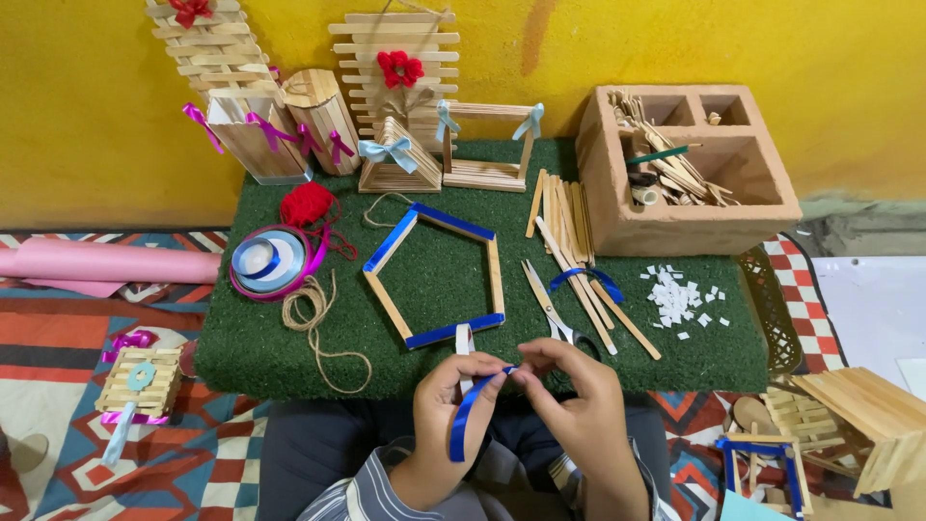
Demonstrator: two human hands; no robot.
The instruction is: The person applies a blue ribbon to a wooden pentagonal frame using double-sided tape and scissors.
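Both hands meet at the near edge of the green table [289, 357]: the left hand [453, 405] has its grip closed around a blue ribbon [465, 425], and the right hand [569, 396] pinches the ribbon's top end. Just beyond lie a stick pentagon frame [439, 275] and scissors [552, 311].

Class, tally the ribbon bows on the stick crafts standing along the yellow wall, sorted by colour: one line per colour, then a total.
Red bows: 2
Magenta bows: 4
Light blue bows: 3
Total: 9
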